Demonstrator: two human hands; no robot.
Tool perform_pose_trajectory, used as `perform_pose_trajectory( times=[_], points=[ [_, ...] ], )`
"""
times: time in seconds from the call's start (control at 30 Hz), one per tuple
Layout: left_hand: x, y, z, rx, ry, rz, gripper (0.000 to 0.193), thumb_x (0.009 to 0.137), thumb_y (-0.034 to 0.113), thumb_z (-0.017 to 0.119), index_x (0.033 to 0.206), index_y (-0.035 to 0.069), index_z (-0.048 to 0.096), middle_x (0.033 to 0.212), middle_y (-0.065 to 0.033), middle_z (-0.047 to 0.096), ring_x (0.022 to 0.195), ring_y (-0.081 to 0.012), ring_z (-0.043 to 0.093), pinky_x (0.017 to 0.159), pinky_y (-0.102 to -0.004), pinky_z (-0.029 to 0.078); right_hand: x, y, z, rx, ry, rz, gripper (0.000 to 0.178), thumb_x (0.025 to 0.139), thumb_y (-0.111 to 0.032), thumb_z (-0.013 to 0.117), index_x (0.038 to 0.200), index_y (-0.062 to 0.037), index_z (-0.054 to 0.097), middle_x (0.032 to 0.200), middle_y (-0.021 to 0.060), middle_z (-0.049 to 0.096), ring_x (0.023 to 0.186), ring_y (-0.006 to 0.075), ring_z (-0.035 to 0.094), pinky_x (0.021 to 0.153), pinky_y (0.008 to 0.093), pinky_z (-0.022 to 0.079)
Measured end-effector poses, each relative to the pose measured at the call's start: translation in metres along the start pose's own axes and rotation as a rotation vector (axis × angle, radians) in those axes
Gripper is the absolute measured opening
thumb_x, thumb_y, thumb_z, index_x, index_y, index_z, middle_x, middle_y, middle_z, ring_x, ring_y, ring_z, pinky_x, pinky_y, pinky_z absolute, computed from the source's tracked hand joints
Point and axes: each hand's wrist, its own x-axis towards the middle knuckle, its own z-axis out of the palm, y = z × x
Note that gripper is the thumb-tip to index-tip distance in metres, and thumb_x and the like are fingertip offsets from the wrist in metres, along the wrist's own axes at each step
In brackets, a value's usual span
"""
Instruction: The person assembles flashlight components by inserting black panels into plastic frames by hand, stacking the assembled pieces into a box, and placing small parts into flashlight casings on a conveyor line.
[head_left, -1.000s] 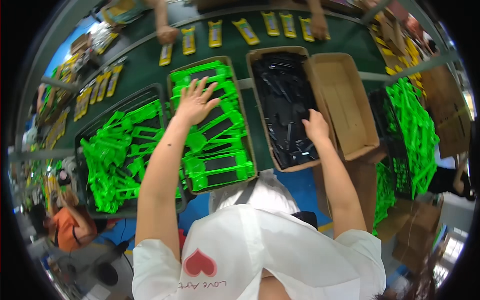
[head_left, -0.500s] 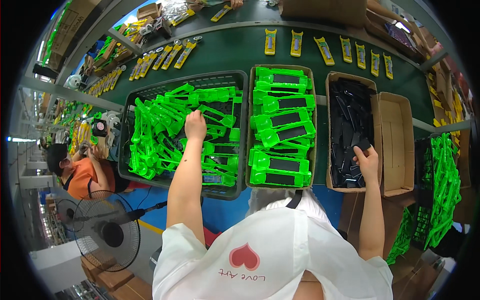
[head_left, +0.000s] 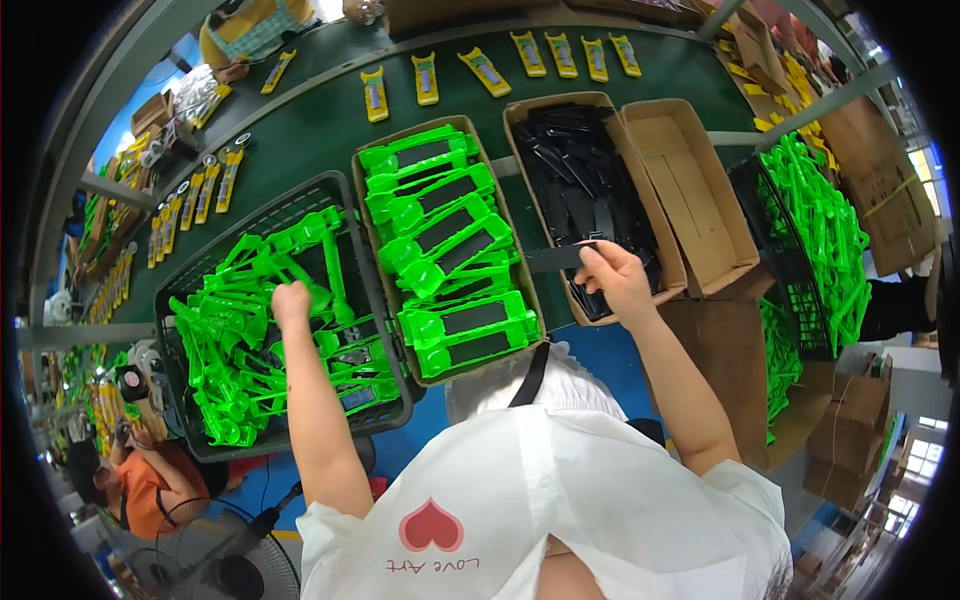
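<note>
Over the slatted dark crate (head_left: 345, 185) at left, my left hand (head_left: 292, 304) is closed on a green plastic housing (head_left: 285, 266); its fingertips are partly hidden. Under it lies a jumbled heap of similar green housings (head_left: 215, 345). My right hand (head_left: 616, 282) pinches one end of a flat black panel (head_left: 553, 260), which points left toward the middle box. That cardboard box (head_left: 537, 350) holds green housings with black panels set in them, stacked in a column. Beneath and beyond my right hand, a second carton (head_left: 516, 125) is filled with loose black panels (head_left: 570, 165).
A carton with a bare bottom (head_left: 690, 190) stands right of the panels. Farther right, a black crate (head_left: 800, 300) is heaped with green housings (head_left: 825, 240). Yellow units (head_left: 425, 80) line the green conveyor belt (head_left: 320, 120). A fan (head_left: 235, 570) and a person in orange (head_left: 160, 490) are at lower left.
The view has swung right, shifting the scene leftward. My right hand has drawn a black panel from its carton toward the middle box. My left hand stays over the crate, now with a green housing.
</note>
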Motion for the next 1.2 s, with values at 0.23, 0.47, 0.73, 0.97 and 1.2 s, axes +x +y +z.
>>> perform_pose_trajectory(
  times=[0.23,0.47,0.73,0.97,1.2],
  points=[
    [-0.067,-0.018,-0.069,-0.947,-0.113,-0.062,0.054,0.081,0.005,0.051,0.128,0.004,0.025,0.095,-0.0121,0.057,0.083,-0.0208,0.057,0.065,-0.0321,0.048,-0.009,-0.016,0.025,0.138,-0.164,0.012,0.022,0.082,-0.008,0.055,0.103,-0.0011,0.055,0.068,0.0015,0.056,0.058,0.0047,0.05,0.051,0.0164,0.038],
    [-0.184,0.077,-0.104,-1.112,-0.565,0.133,0.029,0.08,0.001,0.045,0.106,0.004,0.056,0.102,-0.0071,0.055,0.082,-0.0136,0.055,0.065,-0.0275,0.048,-0.002,-0.03,0.045,0.211,-0.21,-0.014,0.026,0.082,-0.01,0.057,0.105,-0.001,0.055,0.064,0.0014,0.055,0.052,0.0045,0.05,0.046,0.0152,0.037],
    [-0.247,0.148,-0.068,-0.852,-0.17,0.723,0.019,0.08,0.018,0.06,0.085,-0.001,0.06,0.098,-0.011,0.048,0.081,-0.016,0.049,0.064,-0.0226,0.039,0.0,-0.053,0.058,-0.204,-0.101,-0.222,0.021,0.082,-0.015,0.055,0.098,-0.002,0.06,0.068,0.0071,0.061,0.055,0.0079,0.057,0.046,0.0196,0.043],
    [-0.255,0.158,-0.083,-0.804,-0.17,0.758,0.016,0.079,0.011,0.059,0.08,-0.004,0.058,0.097,-0.0118,0.046,0.075,-0.0172,0.049,0.063,-0.025,0.038,0.011,-0.037,0.051,-0.484,0.02,-0.772,0.01,0.074,-0.009,0.059,0.081,-0.0013,0.059,0.069,0.011,0.058,0.06,0.0251,0.057,0.053,0.0311,0.046],
    [-0.255,0.168,-0.087,-0.641,-0.103,0.881,0.014,0.076,0.009,0.06,0.08,-0.004,0.058,0.097,-0.0142,0.047,0.08,-0.0233,0.05,0.067,-0.0291,0.04,0.025,-0.045,0.05,-0.705,-0.005,-0.852,0.006,0.066,-0.007,0.058,0.066,-0.0048,0.052,0.06,0.0067,0.049,0.056,0.0232,0.053,0.048,0.0324,0.043]
  ],
)
